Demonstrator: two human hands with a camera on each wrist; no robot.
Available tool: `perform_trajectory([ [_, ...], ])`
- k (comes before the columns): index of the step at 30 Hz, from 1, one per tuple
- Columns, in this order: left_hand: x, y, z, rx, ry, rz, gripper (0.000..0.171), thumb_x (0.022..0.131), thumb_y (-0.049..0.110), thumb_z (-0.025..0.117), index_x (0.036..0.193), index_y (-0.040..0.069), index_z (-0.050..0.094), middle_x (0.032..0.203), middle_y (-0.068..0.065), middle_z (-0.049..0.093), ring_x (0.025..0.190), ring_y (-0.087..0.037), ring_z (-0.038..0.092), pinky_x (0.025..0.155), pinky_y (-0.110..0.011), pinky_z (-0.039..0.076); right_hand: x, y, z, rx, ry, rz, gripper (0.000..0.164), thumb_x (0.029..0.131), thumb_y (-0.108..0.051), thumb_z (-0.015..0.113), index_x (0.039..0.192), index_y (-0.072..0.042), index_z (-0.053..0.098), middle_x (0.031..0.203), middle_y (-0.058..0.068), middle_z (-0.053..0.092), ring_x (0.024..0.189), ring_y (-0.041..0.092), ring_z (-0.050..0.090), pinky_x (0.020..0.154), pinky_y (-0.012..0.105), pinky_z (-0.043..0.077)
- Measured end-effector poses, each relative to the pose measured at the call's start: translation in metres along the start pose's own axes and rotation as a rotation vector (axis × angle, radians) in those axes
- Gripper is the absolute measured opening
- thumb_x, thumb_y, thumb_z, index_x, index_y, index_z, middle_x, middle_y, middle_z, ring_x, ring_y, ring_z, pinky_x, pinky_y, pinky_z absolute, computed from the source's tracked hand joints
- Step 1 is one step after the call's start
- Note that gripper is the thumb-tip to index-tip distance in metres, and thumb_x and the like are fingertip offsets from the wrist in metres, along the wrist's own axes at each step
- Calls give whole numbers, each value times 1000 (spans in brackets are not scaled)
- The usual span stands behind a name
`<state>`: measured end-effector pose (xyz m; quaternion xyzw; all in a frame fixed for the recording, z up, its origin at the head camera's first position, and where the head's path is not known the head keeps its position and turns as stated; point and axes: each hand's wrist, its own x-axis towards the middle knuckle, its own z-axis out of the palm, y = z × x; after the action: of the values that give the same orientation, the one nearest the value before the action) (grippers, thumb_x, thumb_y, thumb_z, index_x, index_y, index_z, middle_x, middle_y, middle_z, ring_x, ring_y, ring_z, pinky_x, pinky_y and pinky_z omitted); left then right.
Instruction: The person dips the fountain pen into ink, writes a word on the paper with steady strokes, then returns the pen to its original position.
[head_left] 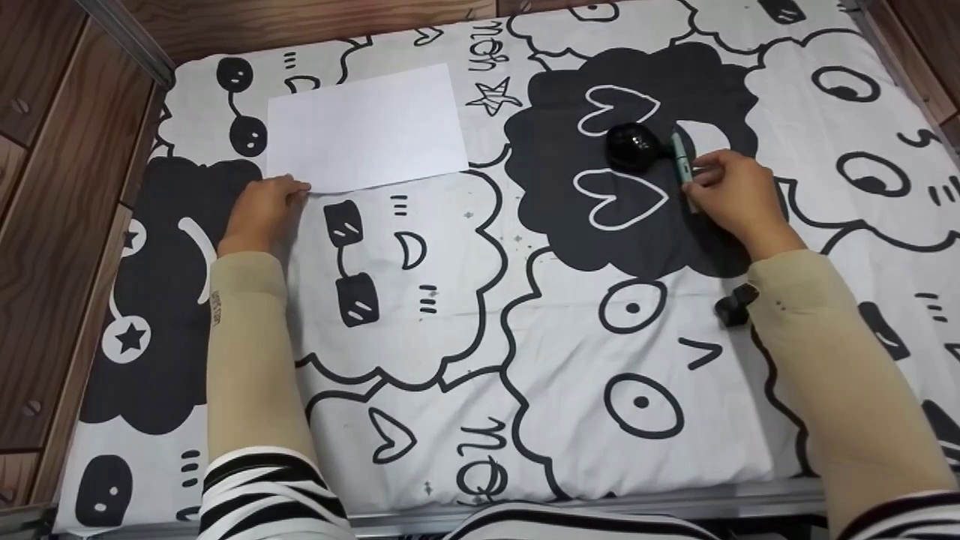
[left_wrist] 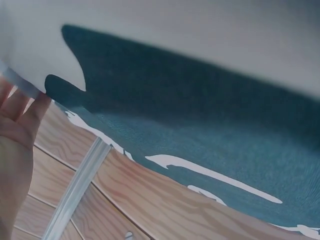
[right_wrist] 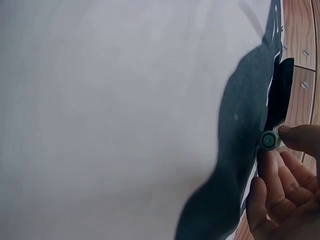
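Left hand (head_left: 262,214): unclenched, touching white rectangular paper sheet (head_left: 367,133), near-left corner
Right hand (head_left: 739,196): pinching slim pale-green pen (head_left: 681,156)

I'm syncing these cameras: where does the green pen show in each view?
Head: green pen, upper right, pinched in the right hand.
Left wrist: not in it.
Right wrist: the pen's round end, right side, just below mid-height.
Shared landmark: wood-grain panels, in all three.

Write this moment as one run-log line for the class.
left hand: at near-left corner of white paper; right hand: pinches green pen; black round object: beside pen; beneath: patterned cloth
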<state>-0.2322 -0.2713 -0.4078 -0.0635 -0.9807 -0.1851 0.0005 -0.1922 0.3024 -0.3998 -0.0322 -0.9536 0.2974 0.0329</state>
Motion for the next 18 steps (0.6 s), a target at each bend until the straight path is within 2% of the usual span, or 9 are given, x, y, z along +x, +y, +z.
perform_trajectory([
  [3,1,2,2,4,23,20,22,88,15,48,103,10,64,98,-7,61,93,-26,54,82,-37,39,0,1,-1,-8,-2,8,36,79,-25,57,108,-5,55,90,10,63,67,1,51,64,21,37],
  [10,1,5,4,41,31,36,16,88,13,48,90,7,63,91,-10,62,84,-30,55,75,-42,39,0,2,-3,19,16,-5,36,78,-25,58,108,-5,56,91,11,63,67,-6,50,63,17,38],
  [16,2,6,7,47,24,52,16,89,13,44,89,8,59,90,-10,61,85,-29,55,75,-42,39,0,5,-4,48,36,-18,34,78,-23,60,106,-4,57,89,12,63,63,-12,47,59,12,37],
  [18,2,5,7,57,34,67,14,87,8,44,86,7,58,88,-11,60,83,-30,55,73,-43,40,0,6,-4,55,37,-20,34,78,-23,60,105,-4,57,88,11,64,62,-13,46,58,12,37],
])
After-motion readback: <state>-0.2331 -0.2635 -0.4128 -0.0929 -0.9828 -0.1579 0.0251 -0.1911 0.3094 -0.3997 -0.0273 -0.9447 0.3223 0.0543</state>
